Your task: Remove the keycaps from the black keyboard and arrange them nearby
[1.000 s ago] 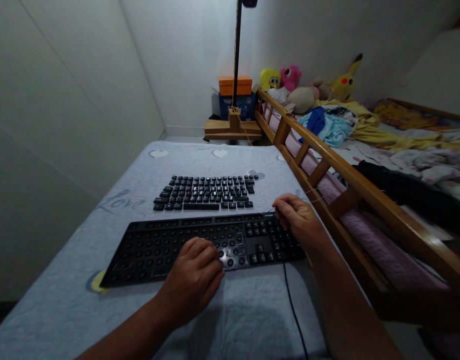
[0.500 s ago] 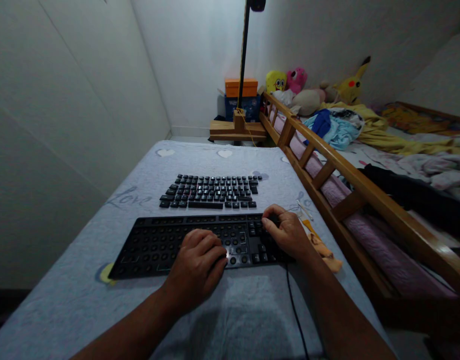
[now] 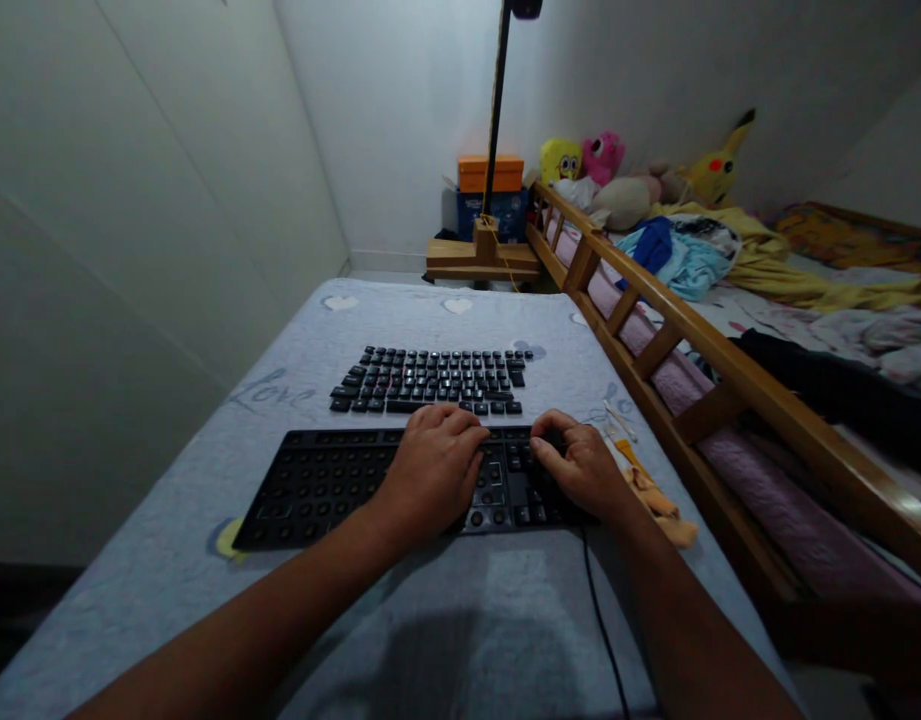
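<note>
A black keyboard lies flat on the bed-like surface; its left and middle parts are bare of keycaps, while keys show on the right part. Across its middle reaches my left hand, fingers stretched toward the far edge, apparently with nothing held; the fingertips are partly hidden. My right hand is curled over the keyboard's right end, thumb and forefinger bent close together on it, other fingers out of sight. Just beyond the keyboard, loose black keycaps stand laid out in rows, a long space bar among the nearest ones.
Beside my right hand lie an orange cloth and thin white sticks. A black cable runs toward me. A wooden bed rail borders the right side. Behind stands a wooden base with a pole.
My left hand has moved forward and right, from the keyboard's near middle toward its far edge. My right hand stays at the keyboard's right end. The view has shifted slightly.
</note>
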A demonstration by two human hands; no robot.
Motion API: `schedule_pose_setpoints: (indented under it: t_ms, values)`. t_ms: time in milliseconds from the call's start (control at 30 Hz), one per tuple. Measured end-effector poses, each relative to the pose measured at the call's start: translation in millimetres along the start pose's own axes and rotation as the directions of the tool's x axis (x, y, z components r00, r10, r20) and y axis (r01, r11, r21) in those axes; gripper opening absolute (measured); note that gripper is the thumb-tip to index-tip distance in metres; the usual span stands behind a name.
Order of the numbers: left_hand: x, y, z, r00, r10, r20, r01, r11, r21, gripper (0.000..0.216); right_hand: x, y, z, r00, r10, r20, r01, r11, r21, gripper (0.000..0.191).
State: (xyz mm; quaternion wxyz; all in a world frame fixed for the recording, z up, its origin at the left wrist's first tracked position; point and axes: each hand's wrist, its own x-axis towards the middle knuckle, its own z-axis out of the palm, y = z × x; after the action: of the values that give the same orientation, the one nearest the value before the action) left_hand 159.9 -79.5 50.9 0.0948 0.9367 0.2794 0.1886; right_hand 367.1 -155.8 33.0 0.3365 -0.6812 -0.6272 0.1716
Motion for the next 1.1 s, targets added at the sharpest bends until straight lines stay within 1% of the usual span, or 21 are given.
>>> schedule_pose_setpoints:
  t_ms: [133, 233, 333, 533, 767, 967, 1100]
  values:
    - [7.5, 0.3, 13.1, 1.000, -0.004, 0.020, 0.003, 0.996, 0.089, 0.018, 0.2, 0.8, 1.3, 1.000, -0.027, -0.012, 0.027, 0.999, -0.019, 0.009]
    - [6.0, -0.3, 21.6, 0.999, -0.002, 0.034, -0.002, 0.993, 0.120, 0.015, 0.1, 0.4, 2.8, 0.999, -0.038, -0.027, 0.037, 0.999, -0.026, 0.009]
    - [3.4, -2.9, 25.9, 1.000, 0.012, 0.024, -0.015, 0.989, 0.146, 0.015, 0.4, -0.5, 4.1, 0.998, -0.051, -0.035, 0.050, 0.998, -0.036, 0.009]
    - [2.5, -6.6, 27.7, 0.999, 0.040, -0.011, -0.038, 0.987, 0.155, 0.015, 1.9, -2.0, 5.0, 0.997, -0.058, -0.049, 0.056, 0.998, -0.028, 0.008]
    - [3.0, -5.3, 26.3, 0.999, 0.033, 0.035, -0.039, 0.985, 0.170, 0.015, 1.7, -1.4, 4.7, 0.996, -0.070, -0.050, 0.069, 0.997, -0.016, 0.008]
    - [2.7, -7.1, 26.1, 0.998, 0.047, 0.037, -0.053, 0.984, 0.170, 0.015, 1.2, -0.5, 3.6, 0.997, -0.064, -0.050, 0.061, 0.997, -0.057, 0.008]
    - [2.1, -8.4, 26.8, 0.998, 0.062, 0.026, -0.066, 0.985, 0.158, 0.015, 1.4, 1.9, 3.7, 0.998, -0.030, -0.054, 0.028, 0.999, -0.045, 0.008]
